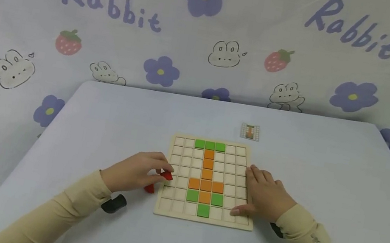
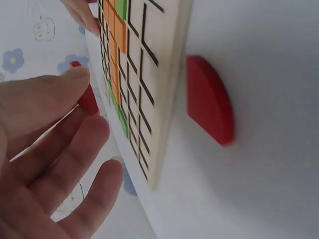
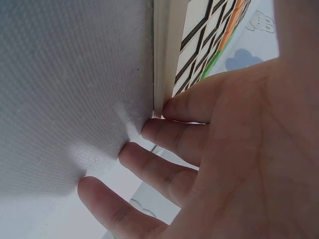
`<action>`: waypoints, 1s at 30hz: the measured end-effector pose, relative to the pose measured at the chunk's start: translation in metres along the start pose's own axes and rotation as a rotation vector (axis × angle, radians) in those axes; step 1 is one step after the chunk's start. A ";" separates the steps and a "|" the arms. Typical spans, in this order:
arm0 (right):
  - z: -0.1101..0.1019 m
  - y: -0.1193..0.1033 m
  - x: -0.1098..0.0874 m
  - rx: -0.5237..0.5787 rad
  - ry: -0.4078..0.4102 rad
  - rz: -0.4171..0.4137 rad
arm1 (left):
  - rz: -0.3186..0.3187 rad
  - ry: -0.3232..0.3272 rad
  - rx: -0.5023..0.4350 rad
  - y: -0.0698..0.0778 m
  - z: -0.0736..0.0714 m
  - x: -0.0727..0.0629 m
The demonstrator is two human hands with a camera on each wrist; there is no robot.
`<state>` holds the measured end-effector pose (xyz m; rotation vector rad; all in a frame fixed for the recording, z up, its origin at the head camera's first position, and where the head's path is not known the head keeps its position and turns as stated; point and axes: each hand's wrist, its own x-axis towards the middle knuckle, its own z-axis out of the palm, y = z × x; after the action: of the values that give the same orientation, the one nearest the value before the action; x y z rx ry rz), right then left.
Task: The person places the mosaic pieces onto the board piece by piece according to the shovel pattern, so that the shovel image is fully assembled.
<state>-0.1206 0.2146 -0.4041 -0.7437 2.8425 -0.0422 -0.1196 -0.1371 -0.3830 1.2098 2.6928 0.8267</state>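
My left hand [image 1: 140,172] pinches a red quarter-round piece [image 1: 167,175] between thumb and fingers, just over the left edge of the wooden grid board [image 1: 168,208]. Another red piece [image 2: 208,99] lies on the table beside that edge, below the hand. Green tiles [image 1: 210,145] fill three squares of the top row. Beneath them runs a column of orange tiles [image 1: 208,164], widening to a row of three, with more green tiles [image 1: 203,211] toward the bottom. My right hand [image 1: 268,196] rests at the board's right edge, fingers extended along its side and thumb over the corner squares.
A small printed card [image 1: 250,132] with a grid picture lies behind the board. White cloth covers the table [image 1: 122,113], and a patterned curtain [image 1: 115,39] hangs behind it. Dark wrist devices [image 1: 114,203] show under the sleeves.
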 end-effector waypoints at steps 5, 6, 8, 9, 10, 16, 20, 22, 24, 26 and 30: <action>0.000 -0.002 0.000 -0.009 -0.012 -0.003 | 0.075 -0.062 0.042 0.015 0.010 0.010; -0.001 -0.003 0.001 -0.007 -0.013 -0.006 | 0.096 -0.067 0.050 0.017 0.013 0.011; -0.002 -0.005 0.002 -0.005 -0.017 -0.013 | 0.144 -0.072 0.074 0.021 0.019 0.012; -0.002 -0.006 0.002 -0.008 -0.019 -0.015 | 0.167 -0.074 0.087 0.023 0.022 0.013; -0.003 -0.006 0.002 -0.012 -0.020 -0.017 | 0.191 -0.076 0.099 0.024 0.025 0.014; -0.003 -0.005 0.001 -0.016 -0.033 -0.007 | 0.301 -0.058 0.108 0.032 0.037 0.019; -0.004 -0.002 0.001 -0.011 -0.036 0.000 | 0.329 -0.063 0.129 0.038 0.041 0.025; -0.005 0.000 0.000 -0.015 -0.036 0.003 | 0.331 -0.079 0.158 0.041 0.042 0.029; -0.005 0.002 -0.001 -0.022 -0.036 0.008 | 0.322 -0.099 0.197 0.043 0.043 0.032; -0.007 0.003 -0.001 -0.028 -0.035 0.011 | 0.308 -0.115 0.223 0.044 0.043 0.035; -0.011 0.005 -0.003 -0.031 -0.034 0.018 | 0.297 -0.120 0.251 0.046 0.042 0.039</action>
<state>-0.1231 0.2203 -0.3929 -0.7176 2.8237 0.0171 -0.1037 -0.0653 -0.3902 1.6851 2.6152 0.4295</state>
